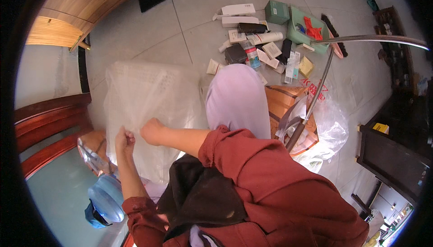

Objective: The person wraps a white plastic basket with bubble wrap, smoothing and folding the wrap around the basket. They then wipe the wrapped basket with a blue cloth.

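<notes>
A large translucent plastic bag (149, 91) hangs spread out before me on the left, wide over the floor. My left hand (125, 141) is closed on its near part, fingers curled in. Close beside it, my right hand (153, 132) makes a fist on the same plastic, with a small gap between the two hands. The fingertips of my right hand are hidden from this side. Faint printing shows through the far end of the bag. My knee, in pale lilac trousers (236, 94), rises just right of the bag.
Several cosmetic boxes and tubes (267, 38) lie heaped on the tiled floor (152, 34) beyond my knee. By them sit a green basket (297, 30) and a long-handled dustpan (335, 45). An orange patterned bag (284, 99) stands right; a blue water bottle (106, 196) lies left.
</notes>
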Action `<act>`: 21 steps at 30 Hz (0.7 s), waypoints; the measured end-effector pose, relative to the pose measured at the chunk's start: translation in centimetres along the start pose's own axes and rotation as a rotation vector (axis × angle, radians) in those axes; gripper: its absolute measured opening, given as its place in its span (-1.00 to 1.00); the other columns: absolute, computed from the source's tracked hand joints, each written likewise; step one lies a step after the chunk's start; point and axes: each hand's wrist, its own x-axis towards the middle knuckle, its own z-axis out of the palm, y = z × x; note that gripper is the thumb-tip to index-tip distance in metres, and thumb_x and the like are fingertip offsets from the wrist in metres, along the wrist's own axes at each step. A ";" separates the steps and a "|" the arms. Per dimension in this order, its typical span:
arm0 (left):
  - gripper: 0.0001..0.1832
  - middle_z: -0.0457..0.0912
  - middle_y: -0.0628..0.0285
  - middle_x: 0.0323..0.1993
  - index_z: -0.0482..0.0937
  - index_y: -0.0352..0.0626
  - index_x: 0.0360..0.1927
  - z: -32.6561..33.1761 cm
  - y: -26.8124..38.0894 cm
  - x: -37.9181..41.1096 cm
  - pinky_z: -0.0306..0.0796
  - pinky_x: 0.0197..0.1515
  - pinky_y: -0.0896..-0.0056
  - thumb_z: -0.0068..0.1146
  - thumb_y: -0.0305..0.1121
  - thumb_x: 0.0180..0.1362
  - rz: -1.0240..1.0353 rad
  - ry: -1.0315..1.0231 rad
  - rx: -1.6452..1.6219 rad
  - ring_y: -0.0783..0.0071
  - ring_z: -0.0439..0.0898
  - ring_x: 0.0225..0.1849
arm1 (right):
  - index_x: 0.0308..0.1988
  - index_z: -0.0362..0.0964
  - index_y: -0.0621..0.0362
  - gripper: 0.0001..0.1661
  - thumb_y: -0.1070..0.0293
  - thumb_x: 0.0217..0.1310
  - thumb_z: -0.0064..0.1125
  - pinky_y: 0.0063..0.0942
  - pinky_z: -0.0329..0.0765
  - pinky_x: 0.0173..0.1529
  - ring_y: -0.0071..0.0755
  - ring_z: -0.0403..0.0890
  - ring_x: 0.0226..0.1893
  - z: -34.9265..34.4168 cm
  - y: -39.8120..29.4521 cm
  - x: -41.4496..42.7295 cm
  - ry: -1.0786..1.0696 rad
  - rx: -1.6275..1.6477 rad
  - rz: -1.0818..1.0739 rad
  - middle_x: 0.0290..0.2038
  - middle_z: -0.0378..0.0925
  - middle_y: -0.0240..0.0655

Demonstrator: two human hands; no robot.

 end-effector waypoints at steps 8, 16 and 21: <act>-0.74 0.38 0.36 -0.65 0.32 -0.10 -0.59 0.4 -4.0 -2.3 0.27 -0.58 0.62 -0.12 -0.28 0.20 0.568 0.014 0.270 0.62 0.36 -0.62 | -0.44 0.54 0.23 -0.75 0.31 -0.05 0.00 -0.23 0.49 -0.29 -0.13 0.60 -0.35 -0.9 -1.3 0.2 0.110 0.407 0.124 -0.44 0.56 -0.09; -0.73 0.32 0.44 -0.65 0.25 -0.09 -0.63 0.3 -7.7 -1.5 0.16 -0.57 0.62 -0.08 -0.39 0.19 0.750 0.026 0.465 0.71 0.27 -0.59 | -0.53 0.51 0.31 -0.75 0.36 -0.12 -0.03 -0.27 0.49 -0.39 -0.04 0.58 -0.51 -0.7 -0.6 3.4 0.039 0.618 0.175 -0.52 0.54 0.00; -0.74 0.34 0.42 -0.67 0.28 -0.13 -0.64 -0.1 -7.5 -1.4 0.18 -0.57 0.60 0.00 -0.42 0.12 0.778 0.045 0.564 0.68 0.27 -0.61 | -0.52 0.50 0.30 -0.78 0.39 -0.14 -0.01 -0.25 0.50 -0.42 -0.09 0.59 -0.51 0.4 -1.2 5.0 0.134 1.386 0.727 -0.48 0.53 0.00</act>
